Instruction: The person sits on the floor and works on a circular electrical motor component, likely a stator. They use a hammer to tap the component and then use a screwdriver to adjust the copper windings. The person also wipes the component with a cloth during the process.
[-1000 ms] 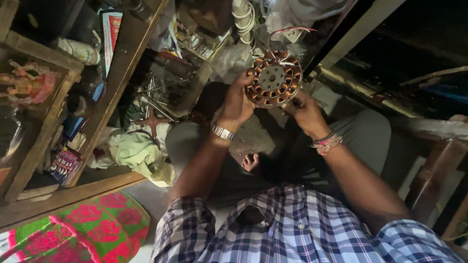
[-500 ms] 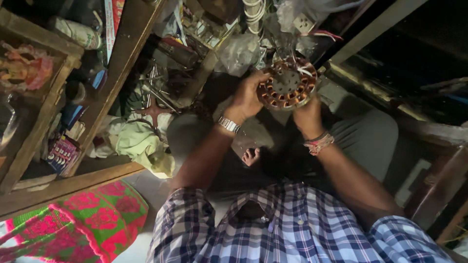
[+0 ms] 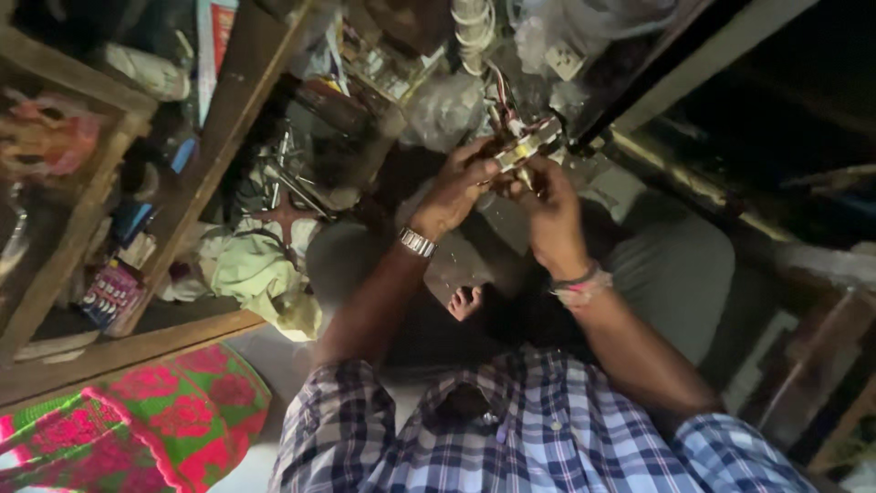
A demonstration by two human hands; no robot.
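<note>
A round motor stator (image 3: 518, 146) with copper windings is held up in front of me, turned edge-on so only its rim and some wires show. My left hand (image 3: 458, 187), with a metal wristwatch, grips its left side. My right hand (image 3: 552, 212), with a thread band on the wrist, holds its right and lower side. Both hands are over my lap, where I sit cross-legged in grey trousers and a checked shirt.
Wooden shelves (image 3: 96, 228) at left hold small boxes, cloths and clutter. Metal tools and a crumpled pale cloth (image 3: 251, 274) lie on the floor ahead. A red and green patterned mat (image 3: 155, 411) is at lower left. Wooden furniture stands at right.
The stator has been turned from face-on to edge-on and lifted slightly. Both hands shifted around its rim, and the view moved closer.
</note>
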